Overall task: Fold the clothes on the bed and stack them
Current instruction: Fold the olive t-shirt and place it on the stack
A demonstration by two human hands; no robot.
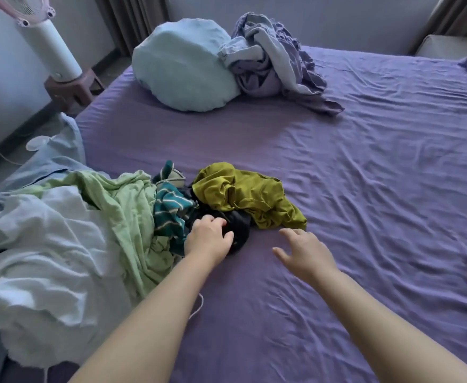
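Observation:
A heap of unfolded clothes lies on the purple bed (365, 189): an olive-green garment (243, 194), a teal striped one (168, 211), a dark navy one (239, 225) beneath them, and a light green garment (121, 205) to the left. My left hand (209, 239) lies on the dark navy garment with its fingers curled into the fabric. My right hand (304, 252) hovers just above the sheet, right of the heap, with fingers spread and holding nothing.
A white-blue blanket (41, 258) is bunched at the left edge. A pale blue round pillow (182, 64) and a crumpled lilac sheet (271, 59) sit at the far end. A white fan (49, 45) stands on a stool beside the bed.

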